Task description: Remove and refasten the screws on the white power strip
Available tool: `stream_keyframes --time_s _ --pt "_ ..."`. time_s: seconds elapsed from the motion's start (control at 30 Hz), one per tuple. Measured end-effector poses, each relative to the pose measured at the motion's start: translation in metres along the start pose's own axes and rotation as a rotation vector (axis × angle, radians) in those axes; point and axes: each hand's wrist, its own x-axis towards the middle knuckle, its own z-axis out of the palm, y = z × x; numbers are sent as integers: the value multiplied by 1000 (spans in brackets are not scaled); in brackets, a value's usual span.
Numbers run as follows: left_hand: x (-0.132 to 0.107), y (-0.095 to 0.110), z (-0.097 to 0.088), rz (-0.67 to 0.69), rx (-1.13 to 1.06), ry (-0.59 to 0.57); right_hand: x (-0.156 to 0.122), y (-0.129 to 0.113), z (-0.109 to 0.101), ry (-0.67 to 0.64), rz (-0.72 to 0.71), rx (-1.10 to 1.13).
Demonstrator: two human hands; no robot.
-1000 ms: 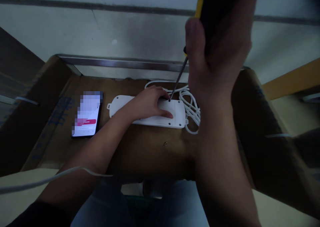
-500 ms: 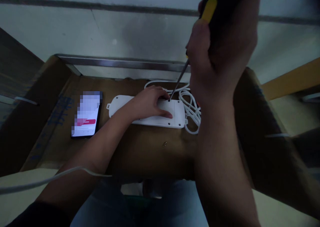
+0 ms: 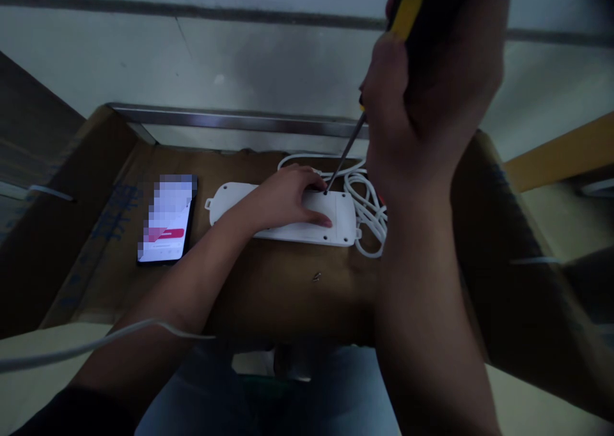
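A white power strip lies underside up on the cardboard, with screw holes along its edges. My left hand holds it down, thumb on the near part and fingers toward the far edge. My right hand is wrapped round the black and yellow handle of a screwdriver. The slanting shaft runs down to a screw hole at the strip's far edge, beside my left fingers. Whether a screw sits in that hole I cannot tell. A few small screws lie in front of the strip.
A coiled white cable lies right of the strip, partly behind my right wrist. On the left rests a lit phone. Cardboard walls rise at both sides, and a metal rail runs behind. Another white cable crosses near my left forearm.
My right hand and the screwdriver handle have shifted slightly to the right. The shaft tip stays at the same hole, and my left hand keeps its place on the power strip.
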Motion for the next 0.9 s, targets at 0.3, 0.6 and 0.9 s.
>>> stream_keyframes --time_s 0.3,0.6,0.9 --pt "1 -1 1 7 11 7 -1 -8 -3 -19 18 -35" --pt "0 -1 1 9 16 15 2 2 -4 -8 -37 -60" --pt "-1 -1 0 -29 -17 19 -1 -18 -8 -27 74 -69"
